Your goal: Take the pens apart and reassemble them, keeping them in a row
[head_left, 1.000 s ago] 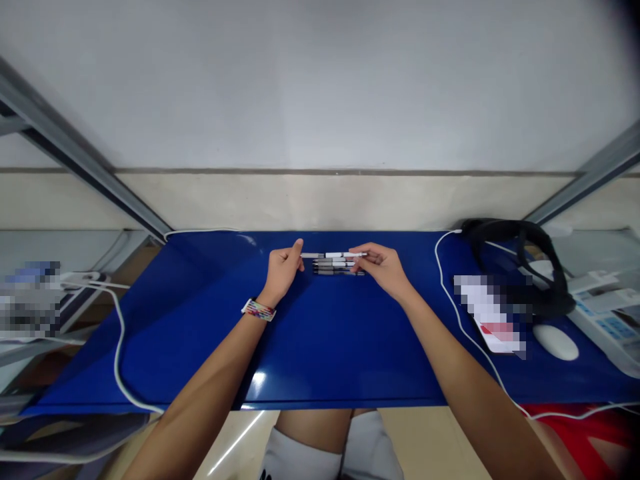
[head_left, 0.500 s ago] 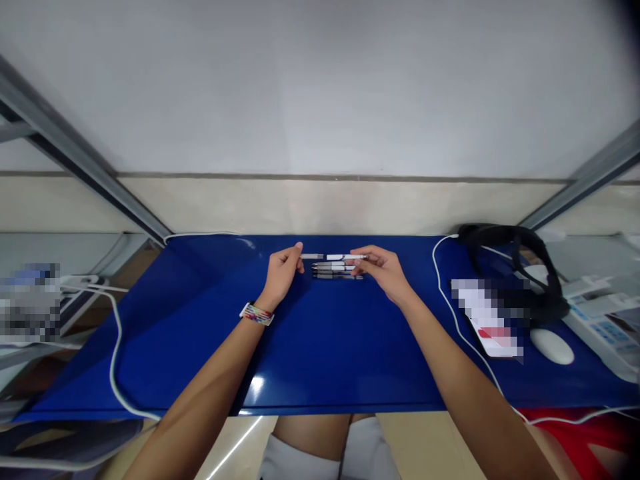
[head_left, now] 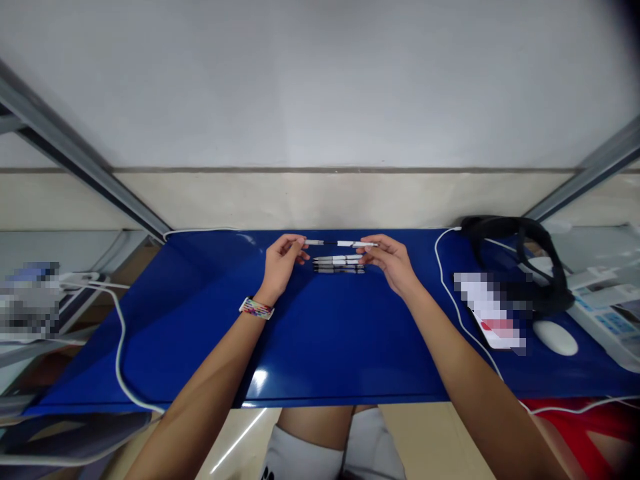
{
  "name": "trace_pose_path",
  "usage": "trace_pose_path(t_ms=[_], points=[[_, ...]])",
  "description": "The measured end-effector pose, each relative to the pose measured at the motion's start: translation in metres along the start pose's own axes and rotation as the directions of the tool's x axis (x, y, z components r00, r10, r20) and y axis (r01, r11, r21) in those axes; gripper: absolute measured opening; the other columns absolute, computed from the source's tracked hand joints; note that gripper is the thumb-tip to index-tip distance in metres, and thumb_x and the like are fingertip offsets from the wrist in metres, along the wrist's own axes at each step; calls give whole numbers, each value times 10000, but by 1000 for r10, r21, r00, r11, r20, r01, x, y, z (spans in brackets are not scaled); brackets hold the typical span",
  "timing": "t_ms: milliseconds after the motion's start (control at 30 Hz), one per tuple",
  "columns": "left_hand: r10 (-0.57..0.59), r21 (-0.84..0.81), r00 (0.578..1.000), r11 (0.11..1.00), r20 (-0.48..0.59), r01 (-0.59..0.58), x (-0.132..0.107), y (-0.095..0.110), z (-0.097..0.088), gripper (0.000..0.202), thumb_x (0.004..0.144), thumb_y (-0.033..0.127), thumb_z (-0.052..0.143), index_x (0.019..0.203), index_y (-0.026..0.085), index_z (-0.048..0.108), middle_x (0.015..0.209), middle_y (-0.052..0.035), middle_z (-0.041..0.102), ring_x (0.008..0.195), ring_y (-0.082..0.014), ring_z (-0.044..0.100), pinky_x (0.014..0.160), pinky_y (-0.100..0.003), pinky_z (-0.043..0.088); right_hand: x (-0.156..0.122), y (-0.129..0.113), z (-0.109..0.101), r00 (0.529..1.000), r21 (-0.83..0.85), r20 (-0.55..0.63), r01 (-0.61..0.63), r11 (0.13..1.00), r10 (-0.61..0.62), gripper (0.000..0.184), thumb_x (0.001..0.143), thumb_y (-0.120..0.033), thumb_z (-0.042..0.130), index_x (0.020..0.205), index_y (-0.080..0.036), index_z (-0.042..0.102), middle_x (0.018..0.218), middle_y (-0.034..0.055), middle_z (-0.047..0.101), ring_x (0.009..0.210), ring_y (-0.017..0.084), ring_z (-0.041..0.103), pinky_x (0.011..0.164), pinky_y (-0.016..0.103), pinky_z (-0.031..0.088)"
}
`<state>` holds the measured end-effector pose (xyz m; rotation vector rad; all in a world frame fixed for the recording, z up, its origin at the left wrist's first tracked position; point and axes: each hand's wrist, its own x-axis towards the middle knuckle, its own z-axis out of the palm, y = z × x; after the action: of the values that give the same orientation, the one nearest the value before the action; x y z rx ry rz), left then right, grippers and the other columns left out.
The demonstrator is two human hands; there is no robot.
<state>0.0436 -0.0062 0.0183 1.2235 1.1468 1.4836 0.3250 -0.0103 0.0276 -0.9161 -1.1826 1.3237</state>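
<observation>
My left hand (head_left: 281, 261) and my right hand (head_left: 390, 259) are raised over the far middle of the blue table (head_left: 320, 347). Between them I hold a white pen (head_left: 340, 243) horizontally. The left fingers pinch its left piece and the right fingers pinch its right piece, and a thin dark core shows in the gap between the two pieces. Just below it, several white and black pens (head_left: 339, 264) lie side by side on the table. A coloured band is on my left wrist.
A white cable (head_left: 118, 347) loops over the table's left side; another white cable (head_left: 450, 300) runs down the right. Black headphones (head_left: 525, 260), a white mouse (head_left: 555, 337) and a blurred card sit at the right. A wall stands behind.
The pen has been lifted a little off the row of pens. Its two pieces have slid apart, showing a dark core between them.
</observation>
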Motion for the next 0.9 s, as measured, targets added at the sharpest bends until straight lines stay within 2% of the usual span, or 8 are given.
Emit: trace_pose_path(t_ms=[67, 267, 467, 733, 900], points=[[6, 7, 1000, 1000, 21, -6, -1, 1, 0, 369, 871, 502, 860, 1045, 186, 785, 906, -61, 787, 682, -147, 730, 592, -252, 556, 0, 1, 1, 1000, -12, -10, 5, 1000, -6, 296, 816, -418, 914, 1042, -251, 824, 921, 51, 845, 714, 203, 782, 768, 398, 660], [40, 70, 993, 996, 112, -48, -3, 1, 0, 295, 864, 386, 877, 1078, 192, 817, 797, -40, 782, 742, -167, 755, 649, -255, 570, 1, 2, 7, 999, -77, -20, 41, 996, -42, 320, 790, -456, 921, 998, -235, 821, 850, 50, 834, 666, 215, 779, 691, 380, 640], [45, 51, 995, 997, 85, -49, -3, 3, -1, 277, 843, 371, 889, 1051, 198, 831, 825, -44, 794, 730, -164, 750, 638, -260, 572, 1, 1, 6, 996, -78, -33, 76, 994, -79, 293, 814, -434, 900, 1018, -237, 824, 875, 51, 839, 662, 208, 774, 711, 384, 637], [74, 41, 996, 996, 56, -76, -3, 7, 0, 252, 835, 351, 890, 1028, 198, 836, 892, -59, 818, 735, -162, 749, 631, -261, 567, 4, 5, -3, 998, 35, -58, -22, 999, 24, 280, 783, -386, 907, 1012, -249, 820, 880, 35, 828, 705, 193, 764, 780, 393, 650], [78, 64, 995, 995, 70, -83, -3, 5, 0, 237, 852, 342, 878, 1044, 208, 836, 863, -51, 816, 746, -169, 752, 639, -267, 567, 4, 4, -1, 996, -29, -87, 23, 999, -26, 282, 778, -403, 900, 993, -241, 818, 842, 35, 819, 686, 205, 761, 745, 398, 648]])
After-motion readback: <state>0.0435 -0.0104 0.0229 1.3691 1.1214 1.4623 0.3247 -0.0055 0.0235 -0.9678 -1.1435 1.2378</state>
